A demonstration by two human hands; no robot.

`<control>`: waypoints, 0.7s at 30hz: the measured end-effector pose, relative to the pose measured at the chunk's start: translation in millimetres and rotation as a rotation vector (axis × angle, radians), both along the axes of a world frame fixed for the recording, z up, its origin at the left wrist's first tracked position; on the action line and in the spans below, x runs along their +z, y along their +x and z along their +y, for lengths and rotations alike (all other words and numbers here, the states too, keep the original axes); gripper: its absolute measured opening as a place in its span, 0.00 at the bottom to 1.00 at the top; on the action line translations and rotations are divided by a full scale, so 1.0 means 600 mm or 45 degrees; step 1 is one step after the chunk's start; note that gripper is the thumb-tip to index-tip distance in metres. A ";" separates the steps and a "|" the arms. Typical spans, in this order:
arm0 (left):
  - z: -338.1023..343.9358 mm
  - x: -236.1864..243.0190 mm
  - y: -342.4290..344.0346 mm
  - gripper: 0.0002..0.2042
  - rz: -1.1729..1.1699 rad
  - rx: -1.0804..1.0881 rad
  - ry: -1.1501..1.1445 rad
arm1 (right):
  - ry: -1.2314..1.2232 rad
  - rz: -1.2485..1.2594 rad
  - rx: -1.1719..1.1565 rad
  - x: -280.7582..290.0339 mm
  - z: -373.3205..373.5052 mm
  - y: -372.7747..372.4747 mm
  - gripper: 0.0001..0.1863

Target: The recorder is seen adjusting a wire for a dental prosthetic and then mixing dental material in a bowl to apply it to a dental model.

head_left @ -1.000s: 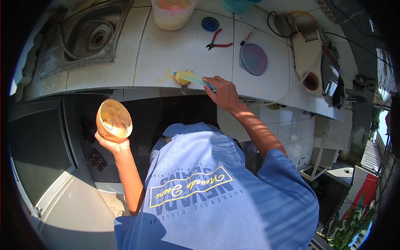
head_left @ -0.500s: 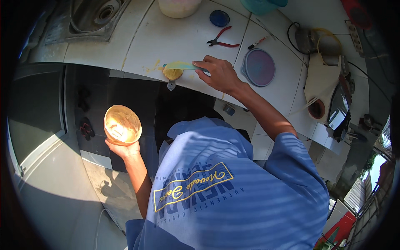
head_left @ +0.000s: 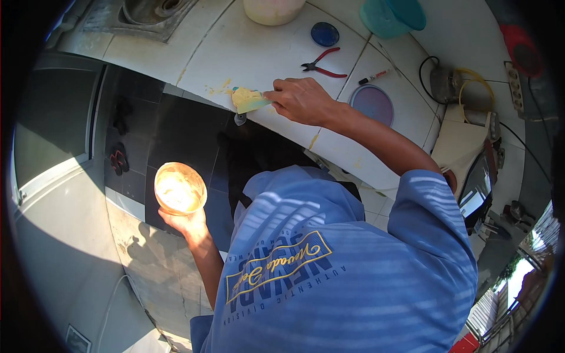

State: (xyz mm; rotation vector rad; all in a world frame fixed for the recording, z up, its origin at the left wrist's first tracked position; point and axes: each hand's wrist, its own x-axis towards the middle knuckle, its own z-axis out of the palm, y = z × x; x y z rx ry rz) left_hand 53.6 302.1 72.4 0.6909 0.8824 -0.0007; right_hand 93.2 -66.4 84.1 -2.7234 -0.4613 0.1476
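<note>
My left hand [head_left: 187,222] is out over the floor on the left, fingers curled under a round orange-brown bowl [head_left: 189,205]. Sunlight glares on the bowl's inside, so its contents are hard to make out. Over the counter's front edge, my right hand [head_left: 299,99] grips a pale green, flat-bladed spatula [head_left: 257,106]. A lump of yellow paste [head_left: 242,97] lies at the blade's end. Just below it, a small grey metal piece [head_left: 240,119] juts past the counter edge; whatever it belongs to is mostly hidden by the paste and blade.
On the white tiled counter [head_left: 212,53] lie red-handled cutters [head_left: 322,66], a blue round lid [head_left: 325,34], a marker [head_left: 375,76] and a purple lid [head_left: 372,105]. A pale tub [head_left: 273,10] and a teal container [head_left: 391,17] stand behind. A metal sink [head_left: 132,26] is far left.
My right hand has tilted the spatula, and its blade now slants down across the yellow paste. The bowl in my left hand has tipped somewhat. My view has shifted slightly.
</note>
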 end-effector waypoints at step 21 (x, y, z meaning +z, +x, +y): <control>0.042 -0.040 -0.028 0.23 -0.385 -0.186 -0.317 | 0.202 0.038 -0.120 -0.036 -0.012 0.026 0.13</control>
